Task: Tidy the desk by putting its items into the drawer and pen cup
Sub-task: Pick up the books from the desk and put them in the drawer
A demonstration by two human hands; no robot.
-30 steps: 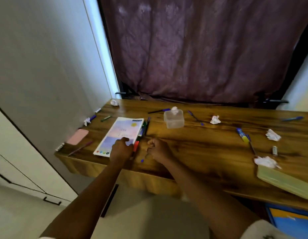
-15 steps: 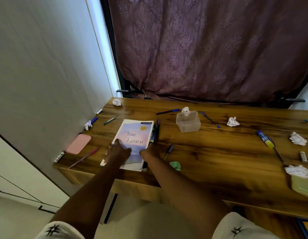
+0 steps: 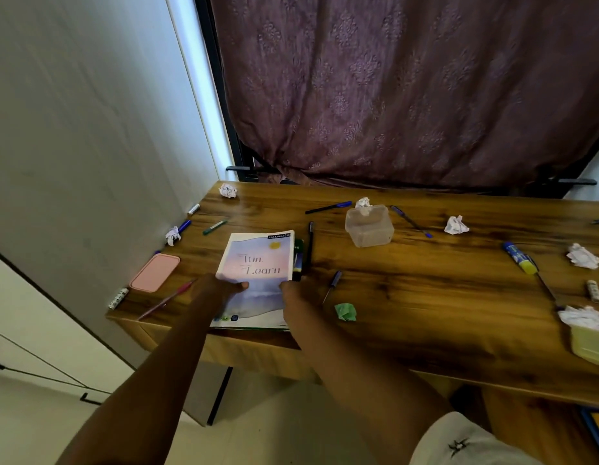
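Two bare hands were seen in the head view, both closed on a pastel pink-and-blue softcover notebook [image 3: 257, 263] printed "Win. Learn". The left hand [image 3: 221, 290] was clamped on its left edge, thumb laid across the cover. The right hand [image 3: 296, 293] was curled round its right edge, though the fingers underneath were hidden.

The notebook was found at about eight o'clock on the brown wood-grain desk [image 3: 425, 313], its near edge overhanging the front lip. That overhang was judged to give the fingers room beneath for a lift toward the drawer, which was not shown. Dark pens [image 3: 309, 250] were tucked just beside the notebook at three o'clock.

A clear squarish plastic tub [image 3: 369, 226], taken for the pen cup, was stood at one o'clock from the notebook, well apart from it. A green crumpled paper ball [image 3: 345, 312] was left at four o'clock, near the right wrist. A flat pink rounded case [image 3: 154, 272] was set at nine o'clock. Most of the tidying was judged undone.
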